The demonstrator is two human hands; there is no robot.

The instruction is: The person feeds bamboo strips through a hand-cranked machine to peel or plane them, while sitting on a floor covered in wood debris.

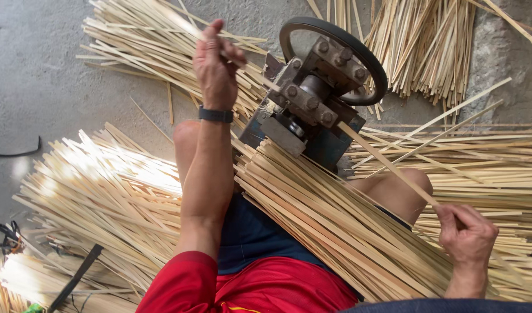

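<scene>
Concrete floor (40, 87) carries everything. Biggest items are the bamboo strip piles: one heap (97, 191) outboard of my left arm, another (498, 168) stacked flat under and beyond my right grip, more fanned out at the top (434, 40).

Next down, a bundle of strips (335, 226) lies across my lap, running diagonally between the two grips, its upper end against the machine.

The machine (312, 110) sits between my knees: blue base, bolted grey steel blocks, dark handwheel (358, 52) on top. It's just right of my left grip and up-left of the right one.

One thin strip (387, 162) passes through the machine. Right hand (466, 235) is clenched on its near end, strip running up-left from the grip into the block. Left hand (216, 64) is pinched on a strip at the far side, fingertips touching it just left of the machine. A black wristband (215, 115) sits just below that grip.
</scene>
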